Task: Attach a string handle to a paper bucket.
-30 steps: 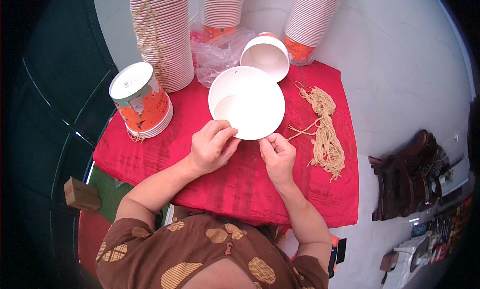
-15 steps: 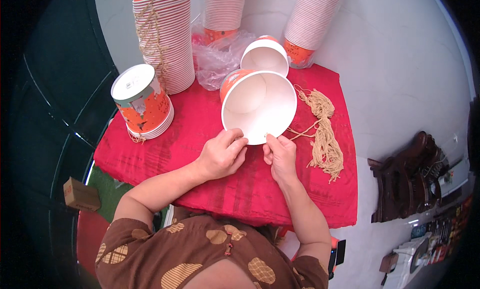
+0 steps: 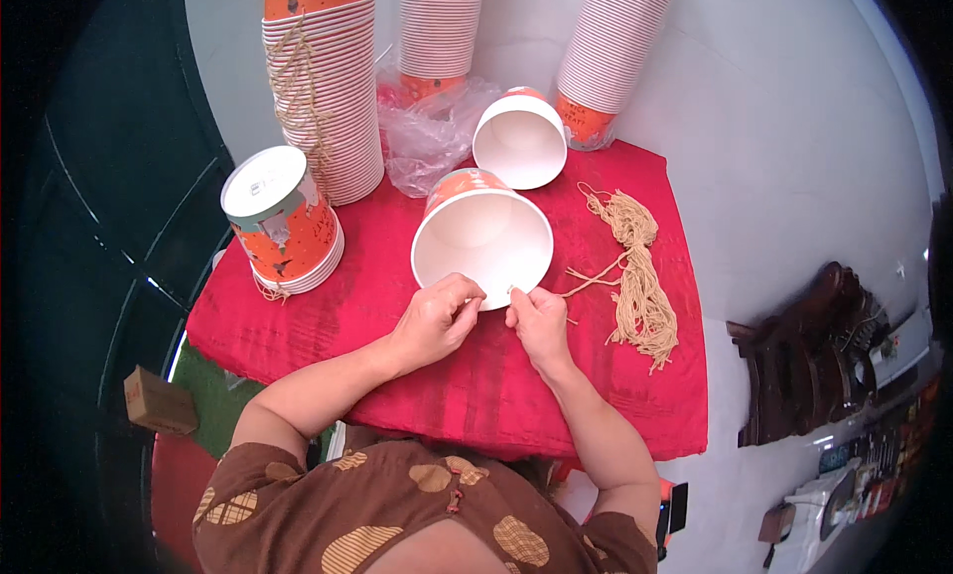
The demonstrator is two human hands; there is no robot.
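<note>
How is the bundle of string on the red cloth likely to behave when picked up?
The bundle of string would probably sag and flop, since it is loose strands that bend and splay across the red cloth. It is likely light, being all thin strands. Its frayed-out near end might tangle, as the strands spread unevenly there.

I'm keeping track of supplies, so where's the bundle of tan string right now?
In the head view, the bundle of tan string lies on the right side of the red cloth, right of the right hand and the nearer open bucket.
</note>
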